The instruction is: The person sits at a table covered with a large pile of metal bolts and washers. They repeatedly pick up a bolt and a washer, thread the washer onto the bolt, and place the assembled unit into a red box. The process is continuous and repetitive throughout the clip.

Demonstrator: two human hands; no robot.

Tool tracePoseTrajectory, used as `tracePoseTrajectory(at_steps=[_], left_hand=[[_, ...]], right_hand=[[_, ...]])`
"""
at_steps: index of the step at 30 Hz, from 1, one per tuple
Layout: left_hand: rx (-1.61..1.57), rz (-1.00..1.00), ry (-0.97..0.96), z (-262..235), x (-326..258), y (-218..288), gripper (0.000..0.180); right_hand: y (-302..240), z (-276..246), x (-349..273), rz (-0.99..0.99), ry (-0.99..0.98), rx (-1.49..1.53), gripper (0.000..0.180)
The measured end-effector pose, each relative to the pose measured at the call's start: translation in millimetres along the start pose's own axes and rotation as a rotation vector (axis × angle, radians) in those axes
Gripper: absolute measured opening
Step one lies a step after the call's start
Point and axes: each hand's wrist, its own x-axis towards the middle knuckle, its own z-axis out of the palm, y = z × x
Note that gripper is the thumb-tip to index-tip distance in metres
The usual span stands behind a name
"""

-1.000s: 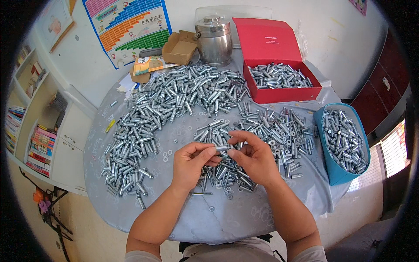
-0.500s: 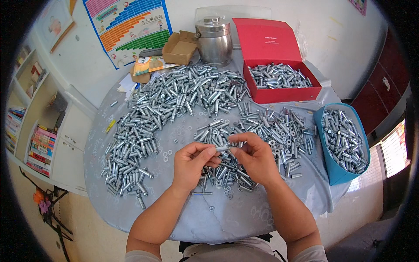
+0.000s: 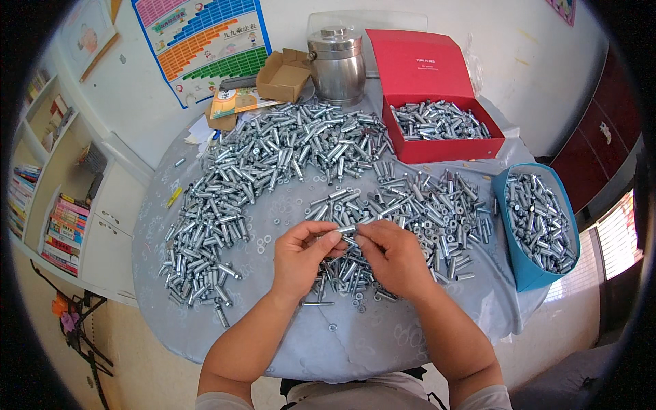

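Between thumb and fingertips, my left hand (image 3: 295, 263) pinches a silvery metal expansion bolt (image 3: 346, 229). It lies nearly level, pointing toward my right hand (image 3: 396, 261). The right fingers are closed at the bolt's right end; what they grip there, perhaps a small part, is too hidden to tell. Under and around both hands spreads a pile of loose bolts, sleeves, nuts and washers (image 3: 437, 205). A bigger heap of expansion bolts (image 3: 273, 147) curves from the far middle round to the left side of the table.
A red box (image 3: 447, 149) full of metal parts stands open at the far right, a blue bin (image 3: 536, 270) of them nearer. Behind the heap are a steel pot (image 3: 336, 72), a cardboard box (image 3: 283, 74) and booklets (image 3: 239, 101). A grey cloth covers the round table (image 3: 198, 328).
My right hand's fingers have folded in closer around the bolt's end. The left hand keeps its pinch, almost unmoved.
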Motion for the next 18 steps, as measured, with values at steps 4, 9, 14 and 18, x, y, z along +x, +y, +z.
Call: tracePoseTrajectory(at_steps=[4, 9, 14, 18], left_hand=[[0.023, 0.017, -0.018, 2.7, -2.3, 1.0, 0.015], [0.082, -0.043, -0.036, 3.5, -4.5, 7.0, 0.014], [0.233, -0.055, 0.031, -0.6, -3.0, 10.1, 0.019], [0.637, 0.229, 0.008, -1.8, -2.4, 14.6, 0.027]], right_hand=[[-18.5, -4.7, 0.6, 0.25, -0.012, 0.057, 0.025], [-11.4, -5.5, 2.0, 0.21, -0.016, 0.179, 0.019], [-13.1, -8.3, 3.3, 0.332, 0.042, 0.165, 0.02], [-14.0, -11.2, 7.5, 0.301, 0.204, 0.086, 0.022]])
